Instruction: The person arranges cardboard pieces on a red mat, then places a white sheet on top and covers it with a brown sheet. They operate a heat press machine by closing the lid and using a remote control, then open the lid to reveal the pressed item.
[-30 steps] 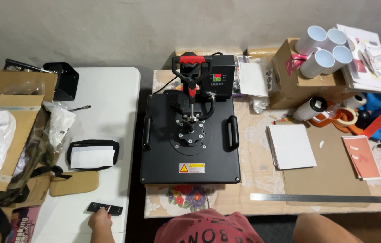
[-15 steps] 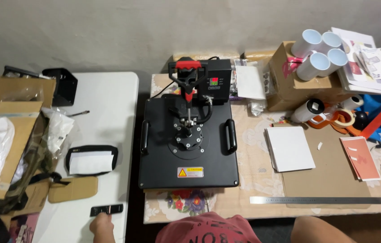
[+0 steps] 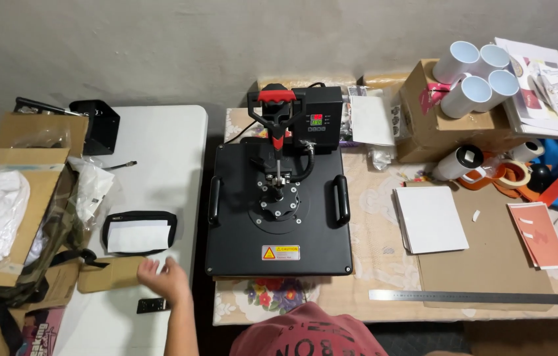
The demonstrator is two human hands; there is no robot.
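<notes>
The left hand (image 3: 168,280) hovers over the white worktop (image 3: 153,142) with fingers (image 3: 149,267) spread open, gripping nothing, a small black remote (image 3: 153,305) just below them, 1 black pouch (image 3: 139,232) just above.

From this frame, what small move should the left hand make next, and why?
Probably lower onto the small black remote and grip it. The left hand hovers open and empty just above it on the white table; the black pouch lies farther off.
</notes>
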